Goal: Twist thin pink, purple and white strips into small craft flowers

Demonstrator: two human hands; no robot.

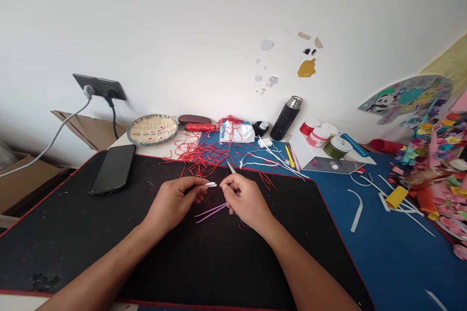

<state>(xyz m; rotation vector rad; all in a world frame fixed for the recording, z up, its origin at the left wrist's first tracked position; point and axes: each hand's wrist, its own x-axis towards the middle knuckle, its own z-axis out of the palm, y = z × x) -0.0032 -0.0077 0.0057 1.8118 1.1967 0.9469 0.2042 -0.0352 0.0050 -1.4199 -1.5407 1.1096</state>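
My left hand (179, 200) is closed in a pinch on a small white strip (210, 184), whose end sticks out to the right past the fingertips. Just across a narrow gap, my right hand (243, 195) has thumb and forefinger pressed together. Purple tweezers (211, 212) reach out leftward from under its curled fingers, tips apart; their other end is hidden in the hand. Behind the right knuckles shows a pointed silver blade (231, 167), and I cannot tell whether that hand holds it. Both hands are above the black mat (175, 262).
Loose red cords (204, 153) and white cords (255, 162) lie behind my hands. A phone (114, 169) is on the left, near a woven basket (152, 130). At the back stand a black flask (286, 118) and ribbon spools (338, 146). Paper strips (357, 211) lie right.
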